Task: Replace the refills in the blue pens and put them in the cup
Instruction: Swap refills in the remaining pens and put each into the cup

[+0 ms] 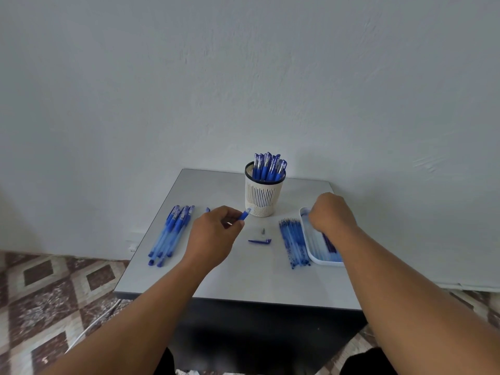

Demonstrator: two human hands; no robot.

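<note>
Now pen barrel in left hand, beside cup

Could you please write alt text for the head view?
A left hand holds a blue pen barrel near a cup of pens, while the right hand reaches into a white tray; more pens and refills lie on the table.

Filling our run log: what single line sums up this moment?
left hand: grips pen barrel | right hand: reaching into tray | cup: holds pens
</note>
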